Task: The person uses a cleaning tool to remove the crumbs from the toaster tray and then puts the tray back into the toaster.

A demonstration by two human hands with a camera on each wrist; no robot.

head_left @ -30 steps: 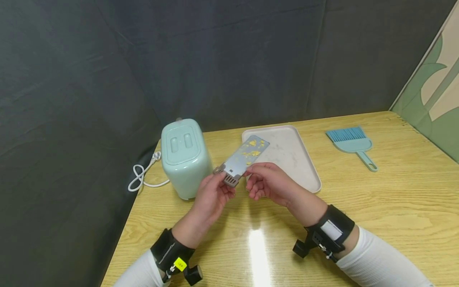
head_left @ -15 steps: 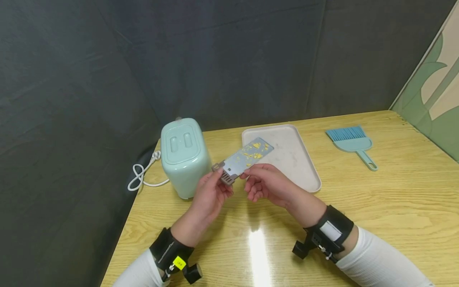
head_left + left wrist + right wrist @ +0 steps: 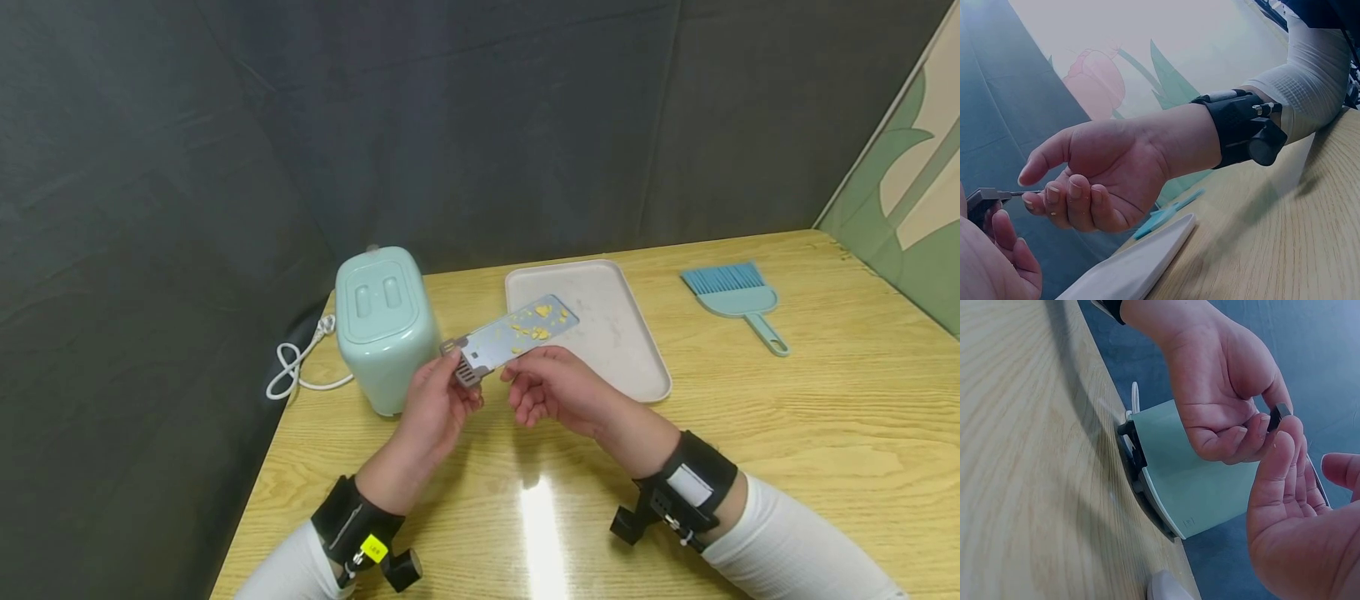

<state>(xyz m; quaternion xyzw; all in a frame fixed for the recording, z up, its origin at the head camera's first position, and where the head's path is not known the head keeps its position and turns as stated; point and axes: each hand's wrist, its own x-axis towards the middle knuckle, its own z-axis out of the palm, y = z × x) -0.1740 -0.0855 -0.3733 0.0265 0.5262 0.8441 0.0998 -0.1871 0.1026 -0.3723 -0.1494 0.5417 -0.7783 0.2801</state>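
on a wooden table (image 3: 840, 375), a mint toaster (image 3: 393, 333) stands at left, its white cord (image 3: 322, 387) looped beside it. a pale tray (image 3: 618, 333) lies flat near the middle, with a blue brush (image 3: 738, 302) to its right, handle pointing nearer. behind hangs a dark curtain (image 3: 465, 125); the wall (image 3: 911, 192) at right shows green leaf shapes.

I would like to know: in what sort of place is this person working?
Probably an indoor demonstration or recording corner, not clearly a kitchen: a dark cloth hangs behind the wooden table, which holds a pale green toaster.
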